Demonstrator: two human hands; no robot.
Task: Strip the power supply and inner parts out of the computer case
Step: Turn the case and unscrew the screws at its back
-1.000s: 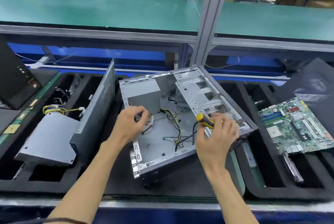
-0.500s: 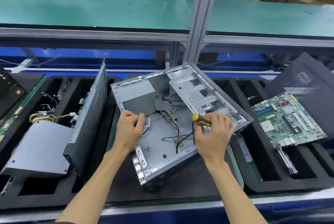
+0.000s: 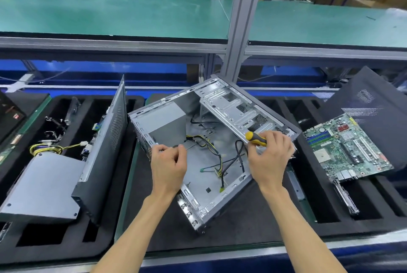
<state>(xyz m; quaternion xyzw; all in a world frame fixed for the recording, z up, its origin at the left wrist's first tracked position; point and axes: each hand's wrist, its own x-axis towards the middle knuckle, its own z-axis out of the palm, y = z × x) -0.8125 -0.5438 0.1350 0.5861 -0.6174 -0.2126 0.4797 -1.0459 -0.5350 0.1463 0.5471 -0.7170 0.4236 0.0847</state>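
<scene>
My left hand [image 3: 168, 165] curls at the case's rear edge, pinching a dark cable [image 3: 176, 146]; my right hand [image 3: 269, 158] grips a yellow-and-black screwdriver [image 3: 255, 138] over the drive cage [image 3: 240, 111]. The open computer case [image 3: 204, 197] lies tilted on the black mat [image 3: 231, 228], its power supply [image 3: 163, 122] still in the far-left corner, a motherboard [image 3: 345, 149] well right.
</scene>
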